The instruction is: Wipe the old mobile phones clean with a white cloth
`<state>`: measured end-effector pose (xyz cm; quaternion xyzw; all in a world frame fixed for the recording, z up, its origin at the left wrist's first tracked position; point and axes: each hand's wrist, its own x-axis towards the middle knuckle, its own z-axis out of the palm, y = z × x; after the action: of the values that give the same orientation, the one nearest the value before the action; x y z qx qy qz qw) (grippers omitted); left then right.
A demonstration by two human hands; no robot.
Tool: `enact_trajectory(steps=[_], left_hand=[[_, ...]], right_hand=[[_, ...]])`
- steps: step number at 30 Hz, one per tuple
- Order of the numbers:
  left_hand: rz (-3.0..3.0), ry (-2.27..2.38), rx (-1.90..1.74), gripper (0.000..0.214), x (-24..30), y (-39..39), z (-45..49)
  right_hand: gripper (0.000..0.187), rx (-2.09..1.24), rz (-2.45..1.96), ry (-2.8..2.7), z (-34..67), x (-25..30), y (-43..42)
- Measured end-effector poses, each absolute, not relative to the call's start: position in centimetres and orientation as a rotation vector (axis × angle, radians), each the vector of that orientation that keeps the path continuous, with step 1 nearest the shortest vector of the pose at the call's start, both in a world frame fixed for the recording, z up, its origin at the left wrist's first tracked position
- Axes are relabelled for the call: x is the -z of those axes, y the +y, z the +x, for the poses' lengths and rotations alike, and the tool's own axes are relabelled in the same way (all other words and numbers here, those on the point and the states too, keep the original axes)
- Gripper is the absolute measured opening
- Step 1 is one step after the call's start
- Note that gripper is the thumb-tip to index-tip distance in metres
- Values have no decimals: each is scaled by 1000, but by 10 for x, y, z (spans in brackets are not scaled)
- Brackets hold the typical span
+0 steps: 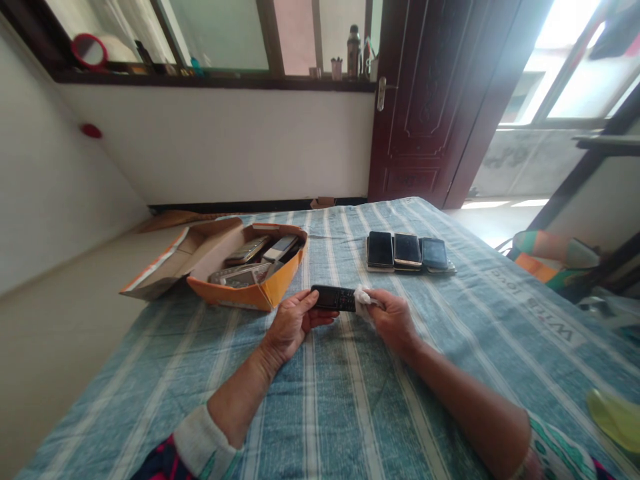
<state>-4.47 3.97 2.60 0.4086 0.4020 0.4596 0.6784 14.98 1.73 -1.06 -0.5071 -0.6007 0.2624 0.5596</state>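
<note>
A black keypad mobile phone (330, 298) lies sideways in my left hand (294, 320), its screen and keys facing up. The left thumb rests on top of one end and the fingers curl underneath. My right hand (393, 319) is closed on a crumpled white tissue (363, 298), which touches the phone's keypad end. Left of my hands stands an open orange cardboard box (280, 283) holding several old phones (247, 251). To the right, beyond my hands, phones are stacked side by side, with a black smartphone (381, 249), a gold-edged one (407, 249) and a grey one (434, 254) on top.
A blue striped cloth (340, 400) covers the bed-like surface. The box's lid (170, 263) is folded out to the left. A yellow-green object (615, 417) lies at the right edge. Beyond stand a dark red door (425, 100) and a window sill with a bottle (354, 53).
</note>
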Motion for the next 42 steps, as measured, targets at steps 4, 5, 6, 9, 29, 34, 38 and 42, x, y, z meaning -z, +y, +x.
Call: enact_trajectory(steps=[4,5,6,9,29,34,38,42], left_hand=[[889,906,-1047,17,-27,40,-45],[881,906,-1051,17,-27,40,-45],[874,906,-1052,17,-27,40,-45],[853,904,-1061,16,-28,40,-45],[809,860,-1094,14,-28,39,-47],[790,875,-1114,14,-26,42,-49],[788,885,-1085,15,-27,39,-46],[807,864,-1033,16,-27,37,-42]], right_hand=[[20,-576,-1165,-1448,149,9,15],[20,-568,-1155,-1460,149,9,15],[20,-561,-1146,-1474,148,9,14],[20,-545,-1127,-1507,147,9,13],[28,-583,-1040,-1596,139,6,2],[23,-684,-1147,-1349,155,6,13],[23,-700,-1212,-1176,166,5,23],[22,-676,-1222,-1221,164,5,22]])
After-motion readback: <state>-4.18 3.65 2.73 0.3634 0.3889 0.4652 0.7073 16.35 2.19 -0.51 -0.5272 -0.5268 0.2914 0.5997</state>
